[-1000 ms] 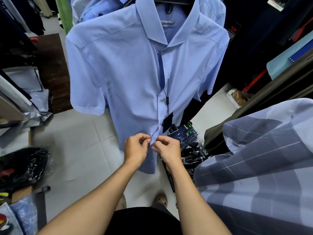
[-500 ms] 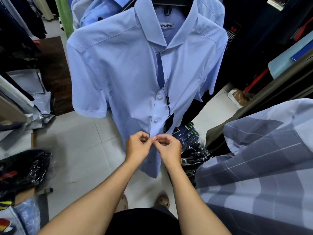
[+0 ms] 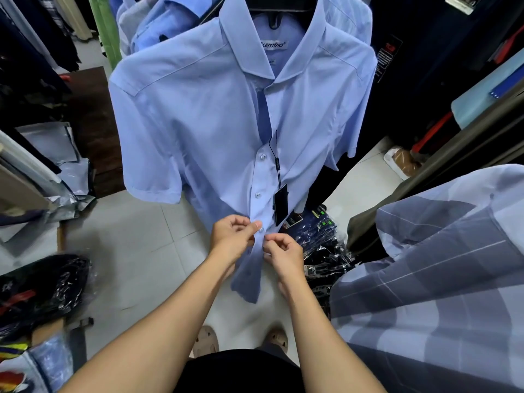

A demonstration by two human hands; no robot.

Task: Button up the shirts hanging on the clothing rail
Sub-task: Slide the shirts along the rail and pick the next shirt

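Currently pinching at the placket: left hand (image 3: 231, 238) closed to a thumb-and-forefinger nip on the shirt edge, right at a small white button (image 3: 261, 229); right hand (image 3: 283, 252) likewise curled tight, fingertips gripping the opposite edge just below and beside. Hands nearly touching across the front of the light blue shirt (image 3: 198, 114), hung on a hanger directly above and ahead of both.

Upward from the hands: two buttons done, lower one (image 3: 258, 194) and upper one (image 3: 263, 156); above those, front open to the collar. Below the hands, tail loose and parted.

For a sound result: keep both edges level, hole drawn taut over the button, button tipped through edge-first, then checked flat. Unclear from this angle whether the button sits fully through.

Obstructions: black swing tag (image 3: 280, 204) on its cord hanging just above the right hand, liable to snag or cover the placket. Grey checked shirt (image 3: 425, 265) crowding close on the right. Bagged dark garments (image 3: 323, 236) on the floor beyond the right hand; more bagged stock (image 3: 39, 287) well off to the left
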